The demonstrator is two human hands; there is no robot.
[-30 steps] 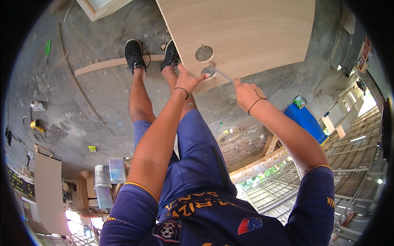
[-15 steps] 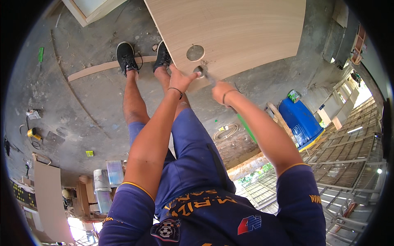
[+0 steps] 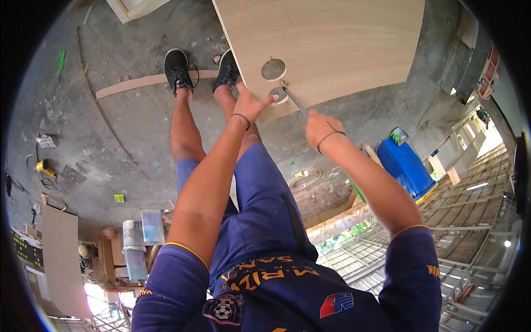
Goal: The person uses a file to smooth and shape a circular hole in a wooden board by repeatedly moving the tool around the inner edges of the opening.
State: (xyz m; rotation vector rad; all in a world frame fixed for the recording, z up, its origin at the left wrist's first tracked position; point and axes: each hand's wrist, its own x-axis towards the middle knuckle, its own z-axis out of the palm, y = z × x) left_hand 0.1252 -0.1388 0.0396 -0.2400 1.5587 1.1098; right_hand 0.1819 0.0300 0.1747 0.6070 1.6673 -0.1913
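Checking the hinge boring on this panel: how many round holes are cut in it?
2. One round hole sits further in on the wooden panel; the other hole is near its edge, by the left hand. Hands might hide more.

1. We stretch both arms forward and down, bare from short blue sleeves.
2. Our left hand (image 3: 250, 103) is spread, thumb out to the right, palm pressed flat, a thin band at the wrist.
3. Our right hand (image 3: 316, 124) is curled into a fist, gripping, banded at the wrist too.
4. Our legs stand apart below.
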